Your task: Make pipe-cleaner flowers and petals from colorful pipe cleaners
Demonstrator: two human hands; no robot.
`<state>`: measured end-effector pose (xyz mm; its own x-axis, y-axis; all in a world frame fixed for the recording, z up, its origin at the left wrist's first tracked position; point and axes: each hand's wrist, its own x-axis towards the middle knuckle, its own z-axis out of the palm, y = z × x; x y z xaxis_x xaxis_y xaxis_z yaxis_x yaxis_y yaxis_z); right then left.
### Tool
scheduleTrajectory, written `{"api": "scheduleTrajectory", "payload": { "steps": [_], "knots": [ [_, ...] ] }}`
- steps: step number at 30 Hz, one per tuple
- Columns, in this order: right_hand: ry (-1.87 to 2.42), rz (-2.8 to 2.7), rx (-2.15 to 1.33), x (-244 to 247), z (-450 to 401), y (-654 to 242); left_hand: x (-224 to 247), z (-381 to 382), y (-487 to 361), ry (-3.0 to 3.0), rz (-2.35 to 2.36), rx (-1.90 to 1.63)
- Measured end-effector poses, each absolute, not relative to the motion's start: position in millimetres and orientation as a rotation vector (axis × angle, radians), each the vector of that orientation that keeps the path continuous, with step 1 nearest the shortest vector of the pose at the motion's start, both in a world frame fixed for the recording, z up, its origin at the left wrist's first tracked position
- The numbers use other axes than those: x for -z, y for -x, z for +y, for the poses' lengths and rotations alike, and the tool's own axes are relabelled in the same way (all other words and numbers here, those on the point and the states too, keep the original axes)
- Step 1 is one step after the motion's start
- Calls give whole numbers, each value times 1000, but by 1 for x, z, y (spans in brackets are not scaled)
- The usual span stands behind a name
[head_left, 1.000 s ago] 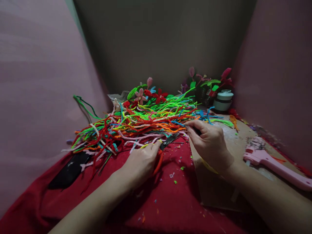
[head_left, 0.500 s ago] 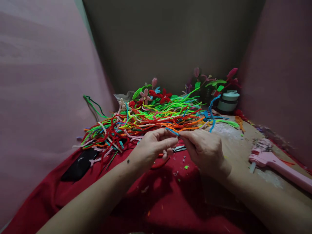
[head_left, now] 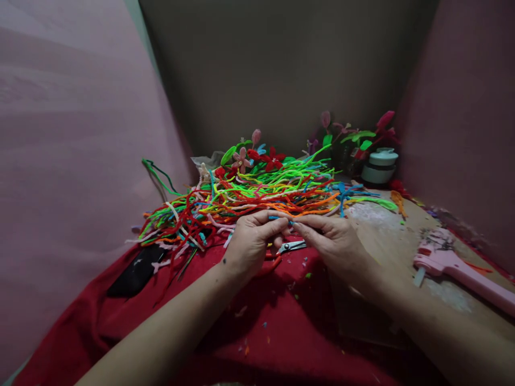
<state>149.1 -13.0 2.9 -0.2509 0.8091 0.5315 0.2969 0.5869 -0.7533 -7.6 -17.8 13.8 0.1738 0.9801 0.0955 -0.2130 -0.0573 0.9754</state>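
Note:
A blue pipe cleaner (head_left: pixel 274 217) runs between my two hands, most of it hidden by the fingers. My left hand (head_left: pixel 257 236) is closed, pinching it between thumb and forefinger. The fingertips of my right hand (head_left: pixel 330 233) are closed on its other end, close beside the left fingertips. Just below the hands, scissors (head_left: pixel 293 246) with red handles lie on the red cloth (head_left: pixel 289 332). Right behind the fingers spreads a heap of pipe cleaners (head_left: pixel 265 190) in green, red, orange, yellow and white.
A pink glue gun (head_left: pixel 454 265) lies on the board (head_left: pixel 374 236) at the right. A black phone-like object (head_left: pixel 137 271) rests at the left. Pipe-cleaner flowers (head_left: pixel 272 159) and a pale green lidded jar (head_left: pixel 379 167) stand at the back. Small scraps dot the cloth.
The blue strand that stuck up behind my right hand is no longer seen there. My right hand has turned, its fingers now straighter. More of the scissors shows.

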Motion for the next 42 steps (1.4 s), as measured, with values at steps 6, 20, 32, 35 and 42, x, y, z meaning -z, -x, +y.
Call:
{"api": "scheduleTrajectory", "payload": {
  "steps": [6, 20, 32, 35, 42],
  "knots": [
    [955, -1688, -892, -9, -13, -151, -13, -21, 3, -1538, 1095, -1318],
    [999, -1415, -1331, -17, -9, -155, -3, -14, 19, -2440, 958, -1514],
    [869, -1391, -1315, -20, -8, -160, -11, -9, 29, -2399, 1235, -1173],
    [991, -1501, -1063, -22, -5, -164, -17, -3, 38, -2378, 1447, -719],
    [1107, -1693, -647, -19, -1, -166, -15, -2, 46, -2712, 1511, -31]
  ]
}}
